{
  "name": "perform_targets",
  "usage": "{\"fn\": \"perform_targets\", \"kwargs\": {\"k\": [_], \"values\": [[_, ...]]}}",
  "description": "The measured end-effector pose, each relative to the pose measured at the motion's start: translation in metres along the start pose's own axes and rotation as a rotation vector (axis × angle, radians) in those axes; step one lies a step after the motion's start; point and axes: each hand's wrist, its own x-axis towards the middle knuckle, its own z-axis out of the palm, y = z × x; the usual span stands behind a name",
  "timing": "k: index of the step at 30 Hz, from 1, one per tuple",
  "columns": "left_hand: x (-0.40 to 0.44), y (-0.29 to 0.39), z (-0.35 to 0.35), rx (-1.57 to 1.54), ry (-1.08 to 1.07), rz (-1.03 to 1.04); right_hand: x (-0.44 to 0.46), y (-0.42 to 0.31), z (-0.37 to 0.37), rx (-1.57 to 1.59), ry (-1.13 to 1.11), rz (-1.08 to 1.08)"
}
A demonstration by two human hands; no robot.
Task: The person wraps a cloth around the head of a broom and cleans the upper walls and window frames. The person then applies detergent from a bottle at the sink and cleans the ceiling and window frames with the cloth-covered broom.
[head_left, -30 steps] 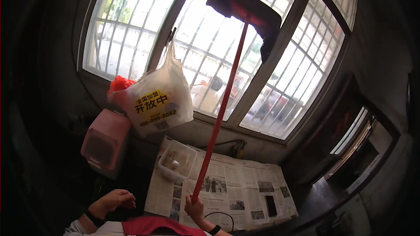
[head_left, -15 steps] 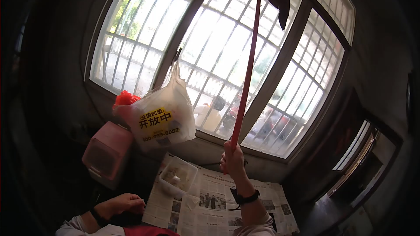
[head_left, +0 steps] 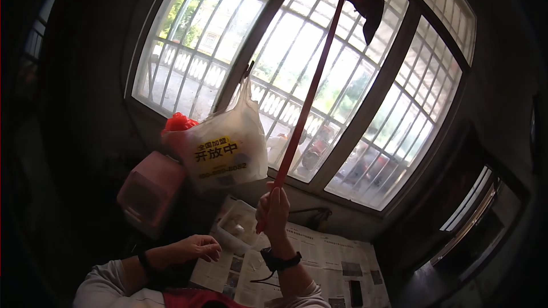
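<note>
My right hand (head_left: 274, 212) is wrapped round the lower end of a long red pole (head_left: 308, 100). The pole slants up to the right across the window (head_left: 342, 74). A dark cloth (head_left: 365, 8) hangs over its top end, spread against the upper part of the middle pane, its ends drooping on both sides. My left hand (head_left: 197, 248) hovers low at the left with its fingers loosely bent and nothing in them. It is near the newspaper-covered table (head_left: 319, 262) and a translucent plastic box (head_left: 228, 222) there.
A white plastic bag (head_left: 228, 154) with dark lettering hangs from the window latch, with a red bag (head_left: 180, 121) beside it. Below them is a pink-lidded bin (head_left: 153, 185). A phone-like dark object (head_left: 355, 292) lies on the newspaper. Bars stand outside the glass.
My right hand and the pole's lower end have shifted left, so the pole leans more. My left hand has risen slightly and its fingers have loosened. The view has turned a little.
</note>
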Motion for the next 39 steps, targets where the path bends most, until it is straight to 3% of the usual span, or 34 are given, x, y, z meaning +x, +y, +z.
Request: {"fn": "perform_targets", "kwargs": {"k": [5, 12, 15, 17, 21, 23, 28, 33, 39], "values": [[0.023, -0.027, 0.019, 0.039, -0.077, -0.144, -0.083, 0.064, -0.027, -0.017, 0.049, 0.045], [0.031, -0.059, 0.021, 0.01, -0.173, -0.285, -0.183, 0.073, -0.098, 0.115, 0.07, 0.139], [0.037, -0.066, 0.025, 0.028, -0.202, -0.322, -0.218, 0.079, -0.108, 0.064, 0.128, 0.241], [0.039, -0.064, 0.026, 0.057, -0.225, -0.339, -0.23, 0.093, -0.104, -0.239, 0.353, 0.238], [0.042, -0.064, 0.03, 0.061, -0.243, -0.346, -0.212, 0.09, -0.095, -0.395, 0.378, 0.16], [0.039, -0.062, 0.031, 0.044, -0.247, -0.335, -0.2, 0.079, -0.092, -0.281, 0.261, 0.271], [0.02, -0.042, 0.029, 0.01, -0.198, -0.292, -0.134, 0.028, -0.051, -0.139, 0.204, 0.294], [0.004, -0.022, 0.028, -0.03, -0.19, -0.156, -0.05, -0.034, -0.01, -0.129, 0.121, 0.219], [-0.011, -0.048, 0.016, -0.054, -0.092, -0.199, -0.006, -0.079, 0.028, -0.106, 0.067, 0.14]]}}
